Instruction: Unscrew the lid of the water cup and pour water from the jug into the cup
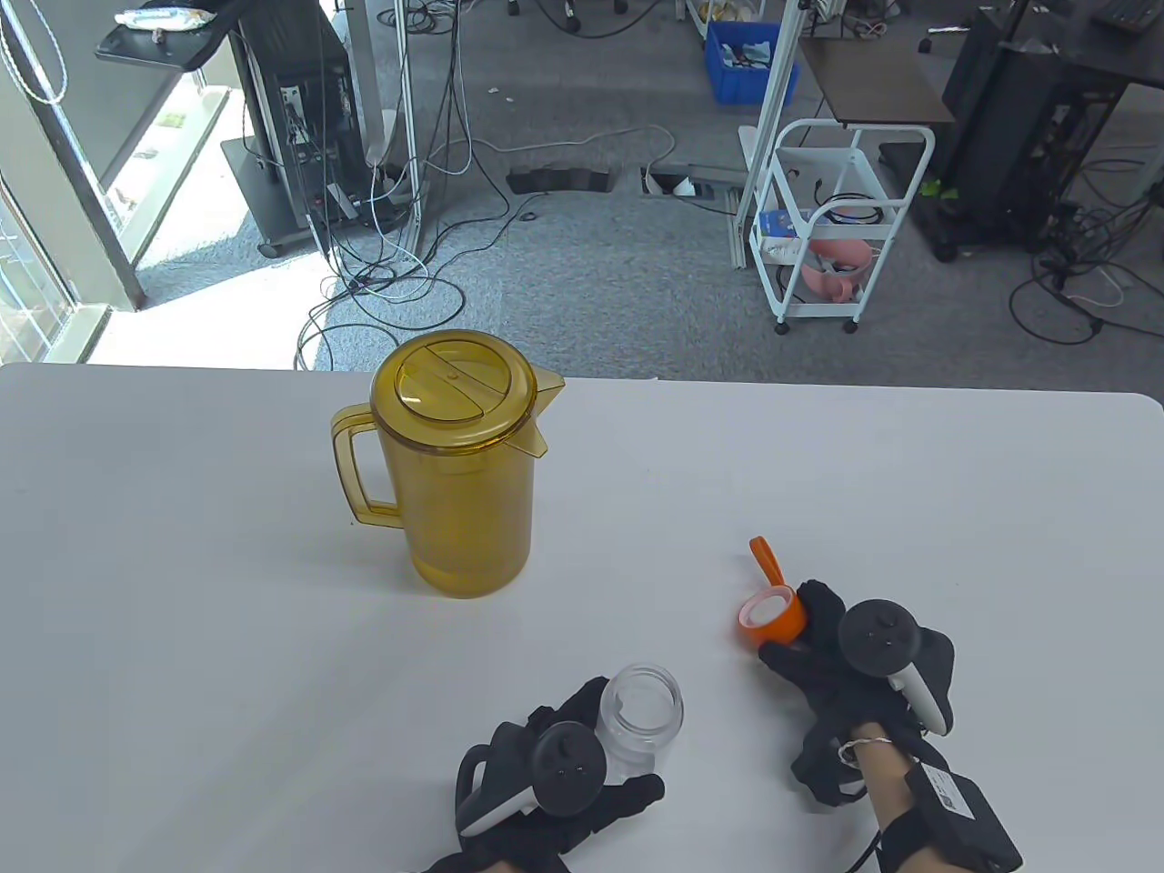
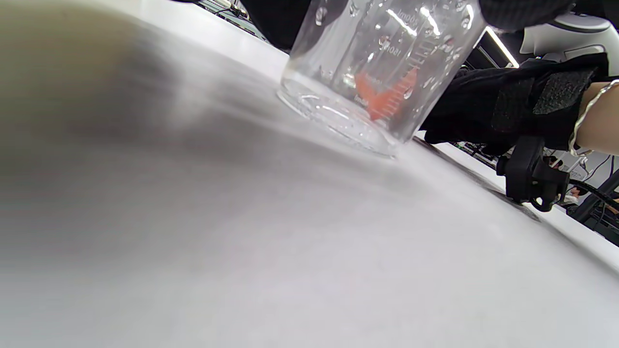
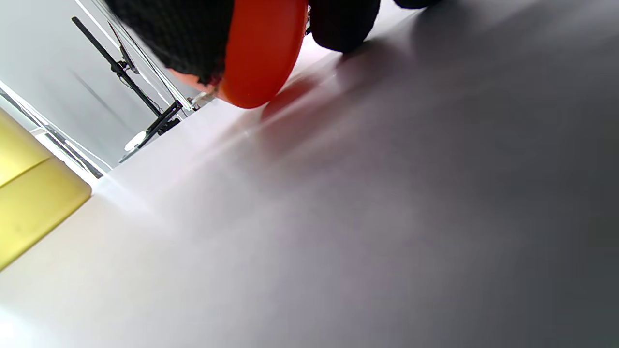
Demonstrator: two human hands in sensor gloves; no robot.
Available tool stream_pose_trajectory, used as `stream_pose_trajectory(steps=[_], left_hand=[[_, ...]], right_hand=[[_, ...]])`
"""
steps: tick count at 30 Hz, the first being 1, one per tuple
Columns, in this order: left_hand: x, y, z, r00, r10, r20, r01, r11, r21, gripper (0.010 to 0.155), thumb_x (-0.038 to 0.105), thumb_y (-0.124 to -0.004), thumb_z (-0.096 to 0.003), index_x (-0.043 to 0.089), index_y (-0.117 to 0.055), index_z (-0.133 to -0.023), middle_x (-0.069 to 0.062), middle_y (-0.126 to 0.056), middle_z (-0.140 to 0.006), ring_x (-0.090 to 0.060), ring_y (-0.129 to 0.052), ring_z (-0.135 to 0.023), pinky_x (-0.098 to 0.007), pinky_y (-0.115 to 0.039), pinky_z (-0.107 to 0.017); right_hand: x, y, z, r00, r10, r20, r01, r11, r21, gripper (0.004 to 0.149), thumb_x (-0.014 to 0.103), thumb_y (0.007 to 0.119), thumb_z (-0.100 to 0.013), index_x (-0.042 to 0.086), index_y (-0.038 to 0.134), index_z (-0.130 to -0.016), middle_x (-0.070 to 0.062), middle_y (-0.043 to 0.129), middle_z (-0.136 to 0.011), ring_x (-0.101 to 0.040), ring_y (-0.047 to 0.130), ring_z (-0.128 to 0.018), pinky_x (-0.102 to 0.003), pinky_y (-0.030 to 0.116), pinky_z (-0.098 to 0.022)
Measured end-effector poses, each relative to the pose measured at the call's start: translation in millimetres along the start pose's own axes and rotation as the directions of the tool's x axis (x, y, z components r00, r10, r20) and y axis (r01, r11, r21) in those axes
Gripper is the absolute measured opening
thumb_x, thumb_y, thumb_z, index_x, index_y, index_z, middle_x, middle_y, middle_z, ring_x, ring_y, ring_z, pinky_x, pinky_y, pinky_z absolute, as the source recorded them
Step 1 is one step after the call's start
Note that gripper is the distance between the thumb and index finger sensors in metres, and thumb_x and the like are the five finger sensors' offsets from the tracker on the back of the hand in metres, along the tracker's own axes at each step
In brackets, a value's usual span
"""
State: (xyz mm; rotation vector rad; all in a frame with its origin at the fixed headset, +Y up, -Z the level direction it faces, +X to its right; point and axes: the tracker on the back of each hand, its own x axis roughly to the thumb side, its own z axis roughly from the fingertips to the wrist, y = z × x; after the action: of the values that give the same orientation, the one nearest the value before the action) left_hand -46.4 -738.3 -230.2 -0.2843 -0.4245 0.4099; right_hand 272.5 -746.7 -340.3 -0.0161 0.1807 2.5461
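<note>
A clear plastic cup (image 1: 642, 718) stands uncapped near the table's front edge, and my left hand (image 1: 582, 773) grips its side. Up close in the left wrist view, the cup (image 2: 382, 72) rests with its base on the table. To the right of the cup, my right hand (image 1: 818, 646) holds the orange lid (image 1: 773, 618) with its loop strap, tilted, just above the table. In the right wrist view the lid (image 3: 263, 53) hangs between my gloved fingers (image 3: 188, 34). The amber jug (image 1: 459, 464), lidded and with its handle to the left, stands upright at mid-table.
The white table (image 1: 182, 637) reaches to its far edge. Beyond it on the floor are cables, a white wire cart (image 1: 841, 223) and a blue crate (image 1: 750, 59).
</note>
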Motion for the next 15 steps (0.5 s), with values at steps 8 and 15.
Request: stream_pose_trajectory(steps=[8, 15], left_hand=[[0.0, 0.0, 0.0, 1.000, 0.000, 0.000, 0.000, 1.000, 0.000, 0.110, 0.083, -0.047, -0.0524, 0.007, 0.006, -0.112, -0.007, -0.022, -0.122, -0.021, -0.049, -0.120, -0.062, -0.039, -0.087], [-0.1, 0.1, 0.4, 1.000, 0.000, -0.002, 0.000, 1.000, -0.002, 0.110, 0.083, -0.047, -0.0522, 0.007, 0.006, -0.112, -0.007, -0.022, -0.122, -0.022, -0.049, -0.120, -0.062, -0.039, -0.087]], right_hand=[[4.4, 3.7, 3.7, 0.992, 0.049, -0.120, -0.056, 0.997, -0.057, 0.075, 0.038, 0.078, -0.055, 0.013, 0.033, -0.109, -0.020, 0.044, -0.114, -0.036, 0.068, -0.096, -0.062, 0.043, -0.072], [8.1, 2.2, 4.2, 0.994, 0.050, -0.101, -0.059, 0.994, -0.087, 0.075, 0.040, 0.079, -0.054, 0.012, 0.035, -0.109, -0.020, 0.046, -0.113, -0.038, 0.069, -0.094, -0.063, 0.044, -0.071]])
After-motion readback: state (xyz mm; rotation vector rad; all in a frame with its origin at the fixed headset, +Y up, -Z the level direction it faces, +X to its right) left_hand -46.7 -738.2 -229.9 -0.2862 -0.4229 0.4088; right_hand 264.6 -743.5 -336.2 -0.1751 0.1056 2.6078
